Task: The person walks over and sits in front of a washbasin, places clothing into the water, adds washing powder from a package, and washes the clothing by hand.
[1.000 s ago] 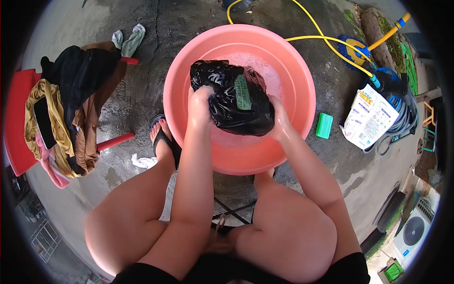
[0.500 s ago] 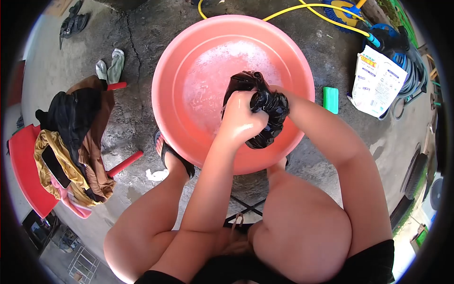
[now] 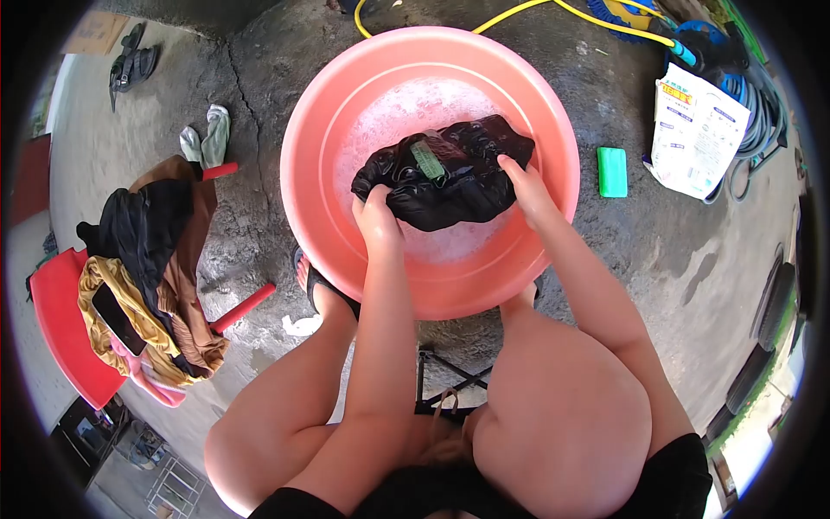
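A wet black garment (image 3: 467,186) is spread between my hands over soapy water (image 3: 389,108) in a large pink basin (image 3: 304,190). A small green patch or label (image 3: 427,162) shows on the cloth. My left hand (image 3: 379,218) grips the garment's near left edge. At its right end, my right hand (image 3: 529,192) pinches the fabric, the thumb lying on top. Both hands' remaining fingers are mostly hidden beneath the cloth.
A green soap bar (image 3: 612,172) and a white printed bag (image 3: 696,130) lie right of the basin. Clothes (image 3: 143,225) and a phone (image 3: 118,318) rest on a red stool (image 3: 65,324) at left. A yellow hose (image 3: 519,16) runs behind.
The black garment was bunched and twisted between my hands; now it is opened out wide. My hands have moved apart, left hand leftward. The green patch has come into sight.
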Tool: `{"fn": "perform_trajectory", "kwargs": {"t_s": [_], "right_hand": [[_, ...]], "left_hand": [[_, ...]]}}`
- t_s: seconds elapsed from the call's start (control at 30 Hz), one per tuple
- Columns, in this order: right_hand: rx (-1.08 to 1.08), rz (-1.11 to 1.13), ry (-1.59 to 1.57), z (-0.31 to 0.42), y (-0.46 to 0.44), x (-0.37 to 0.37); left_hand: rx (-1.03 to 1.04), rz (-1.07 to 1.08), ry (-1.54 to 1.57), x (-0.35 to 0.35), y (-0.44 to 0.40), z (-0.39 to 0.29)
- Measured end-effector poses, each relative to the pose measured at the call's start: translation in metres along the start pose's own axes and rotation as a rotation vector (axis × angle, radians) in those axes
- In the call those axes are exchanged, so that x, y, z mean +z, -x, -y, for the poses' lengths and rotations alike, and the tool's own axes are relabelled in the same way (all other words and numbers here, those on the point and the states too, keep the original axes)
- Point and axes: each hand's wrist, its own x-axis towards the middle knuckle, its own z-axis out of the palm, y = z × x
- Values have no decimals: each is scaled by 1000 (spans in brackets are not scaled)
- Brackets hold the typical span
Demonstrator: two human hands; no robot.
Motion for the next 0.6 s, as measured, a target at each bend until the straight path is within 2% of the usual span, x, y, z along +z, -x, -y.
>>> {"fn": "perform_trajectory", "kwargs": {"t_s": [0.07, 0.13, 0.17, 0.2, 0.23, 0.3, 0.33, 0.4, 0.47, 0.5, 0.57, 0.6], "right_hand": [[18, 78, -22, 13, 7, 4], [-98, 80, 75, 0, -3, 6], [-156, 81, 124, -8, -10, 7], [-120, 72, 262, -10, -14, 2], [-209, 6, 439, -14, -16, 0], [-385, -131, 793, -20, -19, -2], [-430, -104, 765, -7, -10, 0], [-550, -49, 1023, 16, 7, 12], [-651, 42, 1270, 17, 11, 21], [-566, 100, 1418, 15, 15, 29], [-382, 220, 1701, 12, 22, 42], [-323, 231, 1649, 5, 17, 43]], "left_hand": [[23, -13, -19, -11, -5, 9], [59, -2, -64, -22, -12, 19], [-55, -111, -191, -30, -17, 22], [-169, -221, -318, -40, -24, 25], [-282, -332, -444, -53, -34, 31], [-283, -315, -471, -88, -55, 52], [-286, -337, -541, -90, -57, 51], [-252, -366, -639, -81, -49, 42], [-180, -339, -866, -84, -52, 41], [-142, -324, -978, -87, -55, 39], [-207, -220, -1156, -92, -59, 25], [-240, -165, -1245, -92, -59, 17]]}}
